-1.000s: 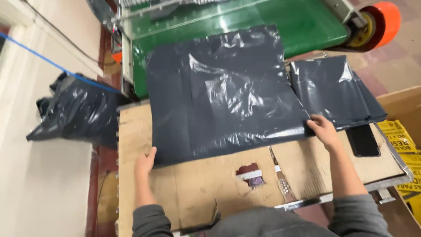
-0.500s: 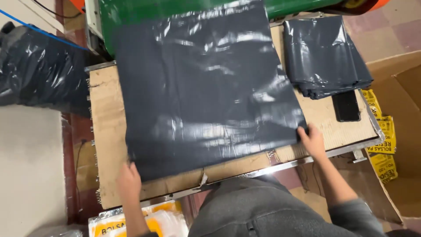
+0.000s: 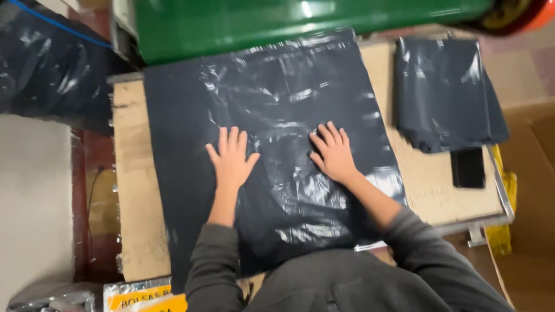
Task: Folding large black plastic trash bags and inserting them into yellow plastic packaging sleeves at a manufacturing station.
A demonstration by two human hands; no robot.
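A large dark grey plastic bag lies spread flat over a cardboard-covered table. My left hand rests palm down on the middle of the bag, fingers apart. My right hand presses flat on the bag a little to the right, fingers spread too. Neither hand grips anything. The bag's near edge hangs toward my body.
A stack of folded dark bags lies at the table's right, with a black phone just in front of it. A green machine body runs along the far edge. A full black sack sits at the far left, yellow packaging below.
Both hands left the bag's near corners and moved inward onto its middle, now lying flat. The bag sits flatter and closer to my body.
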